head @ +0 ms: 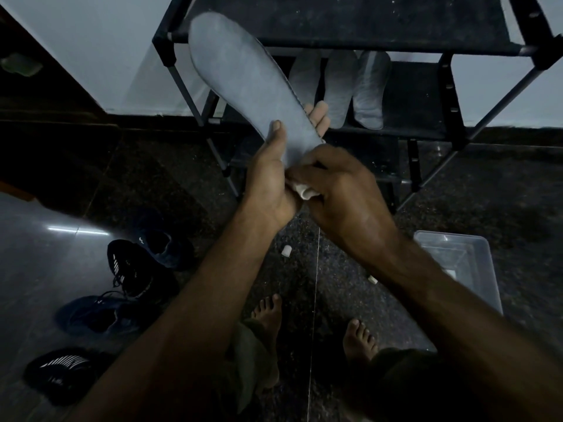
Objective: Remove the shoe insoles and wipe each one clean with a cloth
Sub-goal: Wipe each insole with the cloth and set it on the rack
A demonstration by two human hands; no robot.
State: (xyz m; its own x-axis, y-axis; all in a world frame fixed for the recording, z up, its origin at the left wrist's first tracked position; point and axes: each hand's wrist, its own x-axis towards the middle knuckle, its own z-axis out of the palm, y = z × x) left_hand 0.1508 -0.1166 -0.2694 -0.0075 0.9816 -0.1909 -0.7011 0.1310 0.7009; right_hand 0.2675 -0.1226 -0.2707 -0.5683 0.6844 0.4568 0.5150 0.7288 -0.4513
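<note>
Insole (243,80), grey, held upright before the rack (451,95): left hand (271,178) grips its heel, right hand (338,184) clutches the cloth (306,191) there. Three insoles (338,89) lie on the shelf; this one appears last, four shoes (131,269) on the floor.

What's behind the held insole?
Behind the insole: the rack, with three insoles leaning on its shelf. Left hand fingertips show past the edge; the leftmost insole is partly covered.

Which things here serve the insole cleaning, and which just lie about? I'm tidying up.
In use: insole held by left hand; cloth in right hand; three insoles on rack; shoes.
Lying about: plastic box; white scraps.
</note>
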